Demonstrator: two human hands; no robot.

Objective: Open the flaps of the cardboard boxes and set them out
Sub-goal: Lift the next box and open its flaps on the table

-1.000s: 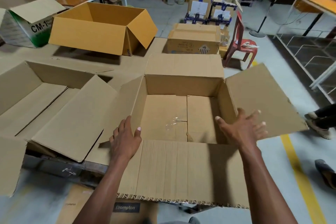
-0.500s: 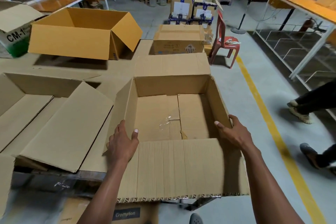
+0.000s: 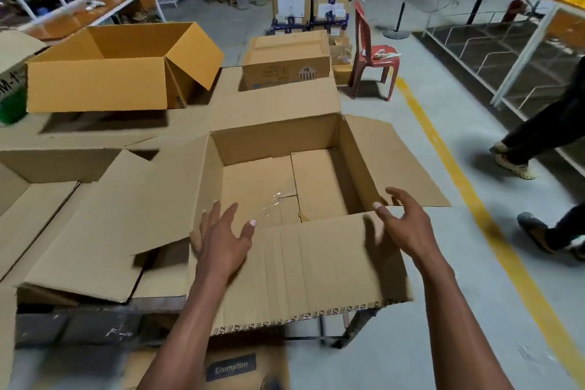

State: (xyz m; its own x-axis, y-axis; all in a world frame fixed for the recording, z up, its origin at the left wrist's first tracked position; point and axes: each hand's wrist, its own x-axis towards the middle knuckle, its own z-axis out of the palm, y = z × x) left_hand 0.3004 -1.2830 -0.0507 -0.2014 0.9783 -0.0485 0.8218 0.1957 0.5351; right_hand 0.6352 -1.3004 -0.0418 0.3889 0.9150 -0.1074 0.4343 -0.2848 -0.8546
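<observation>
The open cardboard box (image 3: 285, 187) sits at the table's (image 3: 95, 136) near right corner, all four flaps folded outward, its long axis running left to right directly ahead of both hands. The left hand (image 3: 221, 237) and right hand (image 3: 402, 222) hover spread-fingered over the near flap (image 3: 310, 269), gripping nothing, about equally close.

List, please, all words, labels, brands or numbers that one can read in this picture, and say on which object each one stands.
"Crompton": on a dark label on the flattened carton at the bottom edge.
"M-1": cut-off black letters on the white and green box at the far left.
Printed strip along the near flap of the open box: repeated letters, too blurred to read.
Print and emblem on the closed brown box: too small to read.
Labels on the taped boxes: unreadable.
</observation>
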